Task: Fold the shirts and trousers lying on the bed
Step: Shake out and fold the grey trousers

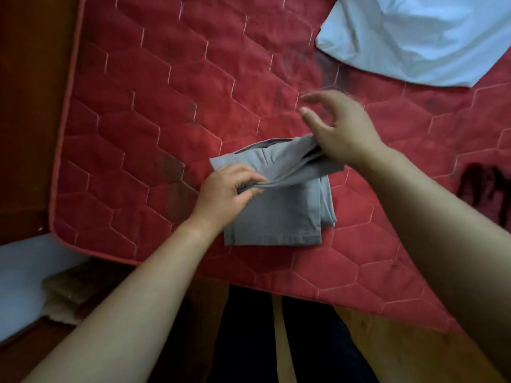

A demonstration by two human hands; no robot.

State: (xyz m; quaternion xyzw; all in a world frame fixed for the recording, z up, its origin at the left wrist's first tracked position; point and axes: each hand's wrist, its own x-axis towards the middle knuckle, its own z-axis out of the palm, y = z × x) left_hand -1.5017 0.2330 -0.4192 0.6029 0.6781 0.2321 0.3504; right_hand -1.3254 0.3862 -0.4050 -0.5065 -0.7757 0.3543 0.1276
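One view only, from the person's head, looking steeply down and forward over the near corner of the red mattress (166, 87). It sits close, both forearms reaching in from the bottom edge, wide-angle bending the edges.

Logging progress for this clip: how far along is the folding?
Nearly done: grey trousers lie as a compact stack on the red mattress. In hand: left hand pinches the top fold; right hand rests on it, fingers spread. Left: the white garment lies unfolded.
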